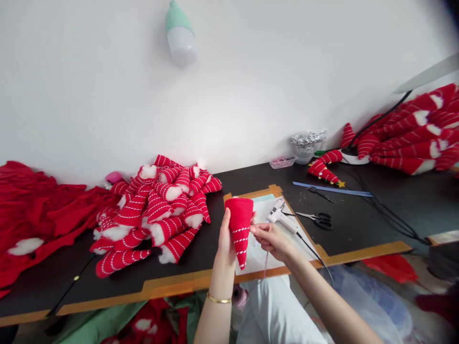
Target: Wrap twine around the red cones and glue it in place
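My left hand (225, 239) is wrapped around a red felt cone (238, 212), held with its tip pointing down. White dashed cord rings the cone's lower half, while the upper half is plain red. At the cone's right side, the fingers of my right hand (271, 238) are pinched together on a thin red-and-white cord (266, 266). That cord hangs below the hand toward a spool (240, 296) under the table edge. A white glue gun (283, 217) lies just beyond my right hand on a pale work sheet (247, 260).
Striped stuffed cones (154, 205) are heaped on the left, beside red fabric (53, 210). Scissors (319, 220), a blue strip (332, 189) and a decorated cone (326, 167) lie to the right. More cones (412, 134) are piled behind a lamp. Orange tape (179, 285) lines the table's front edge.
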A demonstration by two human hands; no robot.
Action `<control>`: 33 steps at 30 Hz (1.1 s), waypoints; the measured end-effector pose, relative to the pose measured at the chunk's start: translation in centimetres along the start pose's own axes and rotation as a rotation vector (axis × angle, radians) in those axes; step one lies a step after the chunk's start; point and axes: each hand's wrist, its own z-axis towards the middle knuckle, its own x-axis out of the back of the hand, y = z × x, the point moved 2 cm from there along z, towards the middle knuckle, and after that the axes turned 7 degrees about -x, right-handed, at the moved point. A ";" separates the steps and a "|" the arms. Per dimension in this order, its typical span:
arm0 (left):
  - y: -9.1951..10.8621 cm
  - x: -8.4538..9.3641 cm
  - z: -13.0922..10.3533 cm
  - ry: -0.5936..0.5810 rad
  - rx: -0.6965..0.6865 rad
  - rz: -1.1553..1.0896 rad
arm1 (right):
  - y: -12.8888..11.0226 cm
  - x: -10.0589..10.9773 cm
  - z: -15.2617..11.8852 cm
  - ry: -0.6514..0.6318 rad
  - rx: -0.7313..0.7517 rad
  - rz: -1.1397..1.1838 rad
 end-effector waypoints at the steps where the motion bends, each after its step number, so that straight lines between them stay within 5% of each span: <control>1: -0.1 -0.1 0.0 0.000 -0.015 -0.008 | 0.1 0.0 0.1 -0.003 0.000 0.001; 14: -0.7 -0.6 0.5 0.019 -0.029 -0.034 | -0.4 -1.0 0.4 0.087 0.064 -0.045; 21: 0.4 0.7 0.6 0.064 -0.324 0.212 | -1.6 -0.1 0.0 0.339 0.315 -0.401; 24: 0.6 0.8 0.5 0.083 -0.338 0.397 | -1.7 -0.7 -0.3 0.275 0.340 -0.469; 29: 1.1 1.0 0.4 0.085 -0.199 0.426 | -2.1 -0.6 -1.2 0.063 0.145 -0.229; 33: 1.5 1.5 0.2 0.046 -0.064 0.366 | -2.3 0.2 -1.4 0.068 0.149 -0.192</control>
